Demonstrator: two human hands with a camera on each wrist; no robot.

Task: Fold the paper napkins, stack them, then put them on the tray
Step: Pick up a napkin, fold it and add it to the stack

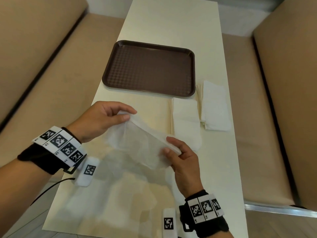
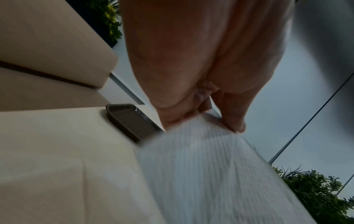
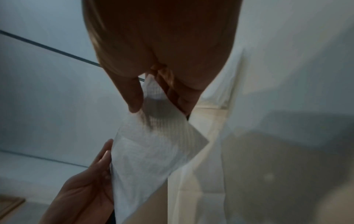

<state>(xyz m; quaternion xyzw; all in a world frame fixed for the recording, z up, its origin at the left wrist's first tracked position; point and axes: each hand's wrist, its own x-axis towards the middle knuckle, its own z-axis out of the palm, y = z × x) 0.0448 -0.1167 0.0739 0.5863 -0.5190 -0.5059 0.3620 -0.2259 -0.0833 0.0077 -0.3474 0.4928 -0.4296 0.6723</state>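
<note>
A thin white paper napkin (image 1: pixel 139 145) hangs in the air above the near part of the table, stretched between both hands. My left hand (image 1: pixel 127 115) pinches its far left corner between thumb and fingers. My right hand (image 1: pixel 171 147) pinches the opposite near right edge. The left wrist view shows the ribbed napkin (image 2: pixel 210 174) running away from my left hand (image 2: pixel 206 124); the right wrist view shows the napkin (image 3: pixel 153 151) caught in my right hand (image 3: pixel 153 104). A brown tray (image 1: pixel 149 69) lies bare further up the table. Two folded napkins, one (image 1: pixel 186 121) and another (image 1: pixel 214 105), lie right of it.
The cream table (image 1: pixel 154 23) is long and narrow, with beige bench seats on the left (image 1: pixel 42 74) and on the right (image 1: pixel 274 100). Marker bands wrap both wrists. A black cable (image 1: pixel 49 188) hangs off the table's left edge.
</note>
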